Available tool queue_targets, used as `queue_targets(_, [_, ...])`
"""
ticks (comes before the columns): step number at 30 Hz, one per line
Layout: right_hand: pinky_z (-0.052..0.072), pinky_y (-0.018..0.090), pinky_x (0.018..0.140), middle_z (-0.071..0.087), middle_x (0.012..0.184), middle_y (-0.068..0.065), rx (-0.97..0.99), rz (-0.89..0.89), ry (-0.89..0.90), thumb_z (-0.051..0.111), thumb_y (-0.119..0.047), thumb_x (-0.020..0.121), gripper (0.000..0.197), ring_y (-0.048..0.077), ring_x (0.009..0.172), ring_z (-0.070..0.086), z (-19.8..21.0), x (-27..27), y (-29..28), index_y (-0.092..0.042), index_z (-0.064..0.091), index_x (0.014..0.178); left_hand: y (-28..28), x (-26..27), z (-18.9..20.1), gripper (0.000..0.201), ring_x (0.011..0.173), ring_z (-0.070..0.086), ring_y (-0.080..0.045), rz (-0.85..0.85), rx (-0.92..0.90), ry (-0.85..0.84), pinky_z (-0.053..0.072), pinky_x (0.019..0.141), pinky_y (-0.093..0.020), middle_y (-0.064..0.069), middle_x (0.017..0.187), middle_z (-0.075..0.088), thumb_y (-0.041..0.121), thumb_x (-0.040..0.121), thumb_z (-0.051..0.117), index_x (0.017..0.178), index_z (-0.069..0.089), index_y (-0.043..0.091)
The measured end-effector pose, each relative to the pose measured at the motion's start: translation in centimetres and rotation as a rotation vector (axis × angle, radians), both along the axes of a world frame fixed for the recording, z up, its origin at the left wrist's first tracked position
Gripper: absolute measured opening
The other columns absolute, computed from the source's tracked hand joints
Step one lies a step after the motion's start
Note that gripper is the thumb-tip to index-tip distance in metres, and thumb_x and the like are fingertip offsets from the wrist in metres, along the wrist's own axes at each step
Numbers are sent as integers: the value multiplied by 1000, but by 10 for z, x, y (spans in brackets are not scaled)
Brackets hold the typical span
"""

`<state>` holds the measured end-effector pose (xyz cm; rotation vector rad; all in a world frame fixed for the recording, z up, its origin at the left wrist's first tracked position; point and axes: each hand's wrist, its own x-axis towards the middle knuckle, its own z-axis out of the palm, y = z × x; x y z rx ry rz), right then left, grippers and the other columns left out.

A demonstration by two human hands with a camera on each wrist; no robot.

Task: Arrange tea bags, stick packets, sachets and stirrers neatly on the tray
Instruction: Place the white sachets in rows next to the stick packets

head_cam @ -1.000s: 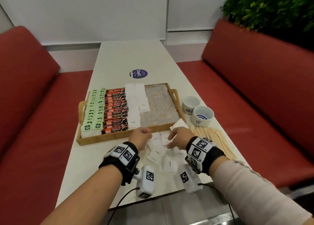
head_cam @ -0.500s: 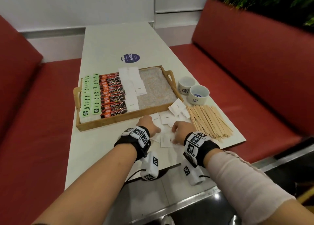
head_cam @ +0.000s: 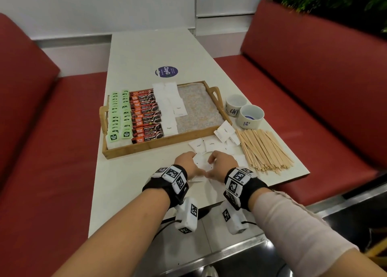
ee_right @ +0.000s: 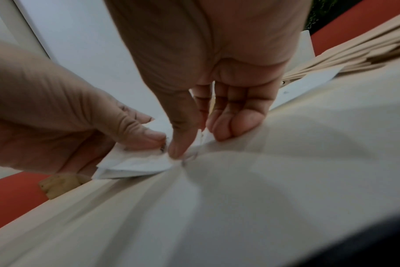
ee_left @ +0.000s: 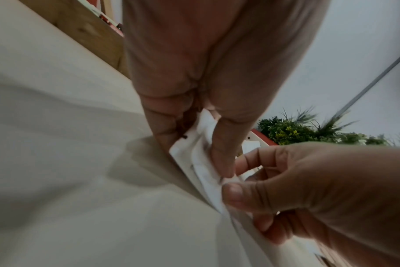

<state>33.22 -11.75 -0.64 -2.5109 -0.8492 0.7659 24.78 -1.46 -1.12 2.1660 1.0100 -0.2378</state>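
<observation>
Both hands meet over the same small bundle of white sugar sachets [ee_left: 203, 159] near the counter's near edge, just in front of the tray's near rail. The left hand [head_cam: 187, 164] has its thumb and fingers curled tight on the bundle, pinching the stack on edge against the counter [head_cam: 129, 178]. The right hand [head_cam: 222, 165] closes on the other side, thumb tip and curled fingers nipping the corner of the same stack, as the right wrist view shows. Neither grip is spread wide; both have paper between the digits.

The sachets in the grip look thin, flat and limp, several layered together with edges not quite flush, so I judge the hands are squaring them up before lifting.

From the grip, the tray [head_cam: 159, 146] lies straight ahead toward the far edge, close by. Its long axis runs across the counter, left to right. The bare patch of the tray floor [head_cam: 199, 109] sits ahead and a little right of the hands, so the right hand is likely the nearer for placing.

On the tray, from its left end: green tea bags [head_cam: 119, 117], red-and-black stick packets [head_cam: 146, 115], then white sachets already laid [head_cam: 170, 109]. Loose sachets [head_cam: 211, 146] lie between the hands and the tray's near right corner, and the wooden stirrers [head_cam: 263, 149] are heaped near the counter's right edge.
</observation>
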Motion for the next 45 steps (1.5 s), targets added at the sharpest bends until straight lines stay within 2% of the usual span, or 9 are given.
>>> queue_targets(5, [42,26,72,59,101,2,69,-67,-21,78,-19,72,33,17,89,55,5,16,-4,-22,54,94,14,-12,0,72,131,43,-27,155,-79,-89,35,104,-31,-10,145,44,23,83,72,143,37,7])
queue_targets(7, [43,27,80,52,115,4,10,-101,-129,76,-20,75,34,20,103,51,10,27,-9,-22,56,102,19,-17,-2,59,122,51,-29,205,-106,-109,40,101,-32,-12,135,53,20,83,72,134,47,5])
queue_targets(11, [42,40,97,42,130,6,-264,-104,-227,76,-39,74,62,28,125,35,12,36,-15,-22,47,125,22,-21,-5,41,106,59,-32,267,-165,-176,49,93,-42,-14,116,64,18,80,74,115,58,6])
queue_targets(14, [42,41,98,43,133,7,-343,-87,-250,76,-47,72,73,29,127,34,7,33,-13,-19,43,131,21,-20,-5,43,106,60,-32,277,-214,-207,49,93,-44,-14,115,64,17,79,75,116,58,6])
queue_targets(21, [40,42,102,51,124,7,-399,-64,-189,74,-45,76,61,27,121,44,16,21,-7,-20,47,124,20,-21,-15,51,103,61,-35,272,-312,-235,52,87,-51,-17,113,64,19,71,79,114,57,5])
queue_targets(27, [53,35,88,68,104,4,-321,-59,-52,81,-35,70,44,22,97,63,14,12,2,-14,63,104,15,-24,-12,50,107,59,-33,266,-261,-228,51,90,-47,-15,116,61,16,77,75,120,54,4])
queue_targets(32, [50,29,76,65,102,3,-204,-94,-33,79,-21,72,30,22,95,61,12,6,8,-18,57,91,13,-26,-10,47,108,59,-31,277,-261,-241,50,92,-44,-14,117,62,16,79,74,119,54,4])
queue_targets(35, [44,26,67,59,88,-3,-104,-147,22,78,-16,72,31,18,84,56,9,4,9,-22,51,85,11,-26,-10,45,109,58,-30,262,-262,-241,48,94,-43,-13,117,62,18,80,72,119,55,4])
queue_targets(45, [44,24,67,54,87,-3,67,-157,167,75,-12,71,32,17,84,55,8,4,8,-20,50,89,22,-30,-25,53,103,64,-35,359,-487,-332,52,90,-50,-17,113,65,29,63,77,109,59,9])
